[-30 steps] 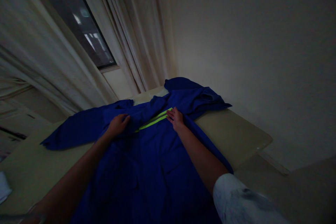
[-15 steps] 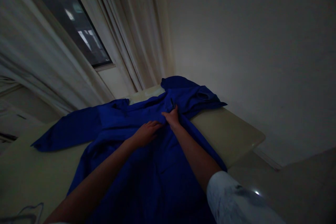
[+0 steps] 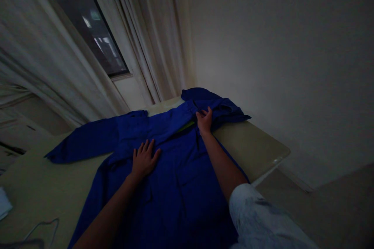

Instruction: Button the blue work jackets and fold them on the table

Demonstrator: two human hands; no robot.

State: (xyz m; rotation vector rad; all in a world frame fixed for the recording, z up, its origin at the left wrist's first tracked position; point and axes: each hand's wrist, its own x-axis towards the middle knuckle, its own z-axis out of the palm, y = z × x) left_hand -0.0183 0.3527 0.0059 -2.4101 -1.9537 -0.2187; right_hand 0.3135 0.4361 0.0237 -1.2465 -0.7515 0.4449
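Note:
A blue long-sleeved garment (image 3: 163,186) lies spread over the table, with one sleeve (image 3: 84,140) stretched to the left and the other sleeve (image 3: 224,111) bunched at the far right. My left hand (image 3: 144,159) rests flat on the cloth, fingers spread. Farther up and to the right, my right hand (image 3: 205,120) pinches the fabric beside a dark slit-like mark. Just left of that hand, a narrow yellow-green strip (image 3: 186,126) shows through a gap in the cloth. The garment's lower part runs out of view toward me.
The pale table (image 3: 254,144) has a rounded corner on the right, close to a plain wall (image 3: 277,66). Curtains (image 3: 152,35) hang behind it around a dark window (image 3: 102,27). A cable (image 3: 43,223) and a white item (image 3: 4,204) lie at the left.
My left hand has drawn back to the left and flattened out on the cloth. My right hand has shifted slightly right and up, and a gap has opened in the fabric beside it.

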